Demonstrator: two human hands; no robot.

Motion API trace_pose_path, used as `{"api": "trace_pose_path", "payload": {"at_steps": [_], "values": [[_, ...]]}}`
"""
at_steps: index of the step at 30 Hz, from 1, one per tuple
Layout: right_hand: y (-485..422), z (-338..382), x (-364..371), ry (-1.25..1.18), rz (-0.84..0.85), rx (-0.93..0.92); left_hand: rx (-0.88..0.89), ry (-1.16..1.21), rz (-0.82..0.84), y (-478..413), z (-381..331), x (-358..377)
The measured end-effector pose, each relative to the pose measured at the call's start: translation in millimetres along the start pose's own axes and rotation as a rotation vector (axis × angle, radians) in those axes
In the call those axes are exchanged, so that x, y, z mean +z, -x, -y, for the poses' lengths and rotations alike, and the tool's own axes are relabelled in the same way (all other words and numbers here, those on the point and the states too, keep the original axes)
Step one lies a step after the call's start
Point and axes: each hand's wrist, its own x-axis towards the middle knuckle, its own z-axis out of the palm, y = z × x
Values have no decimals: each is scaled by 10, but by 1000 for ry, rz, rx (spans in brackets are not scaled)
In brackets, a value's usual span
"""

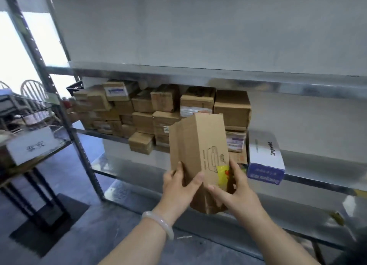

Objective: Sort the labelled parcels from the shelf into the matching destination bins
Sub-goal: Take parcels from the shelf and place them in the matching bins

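Note:
I hold a tall brown cardboard parcel [200, 145] upright in front of the metal shelf [297, 86]. It carries a black line drawing and a yellow sticker near its lower right. My left hand [178, 187] grips its lower left side, with a pale bangle on the wrist. My right hand [236, 189] grips its lower right edge, fingers over the sticker. Behind it, several brown cardboard parcels [143, 109] are stacked on the middle shelf, some with white labels.
A white and blue box [265, 157] lies on the shelf right of the held parcel. At the left stands a dark table carrying a bin with a white label [31, 143]. A slotted shelf upright [59, 105] rises between them. Wooden chairs [31, 92] stand far left.

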Motion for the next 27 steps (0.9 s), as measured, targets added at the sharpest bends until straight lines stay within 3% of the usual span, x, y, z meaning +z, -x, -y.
{"api": "trace_pose_path", "payload": {"at_steps": [4, 7, 12, 15, 19, 21, 25, 27], "values": [[-129, 241, 556, -124, 257, -22, 3, 118, -94, 101, 257, -621], [-224, 402, 968, -88, 404, -134, 12, 176, -261, 167, 461, -966], [-429, 518, 1644, 165, 564, -368, 7, 329, -461, 239, 584, -1476], [-603, 589, 2005, 184, 633, -450, 0, 317, -460, 139, 629, -1754], [-1137, 708, 2405, 155, 734, -494, -54, 368, -583, -163, 758, -2124], [-1469, 742, 2542, 125, 715, -519, -73, 401, -635, -329, 855, -2315], [-2187, 801, 2757, 222, 508, -468, -81, 513, -673, -613, 986, -2633], [-2519, 838, 2869, 236, 549, -387, -46, 565, -696, -730, 1053, -2773]]}}
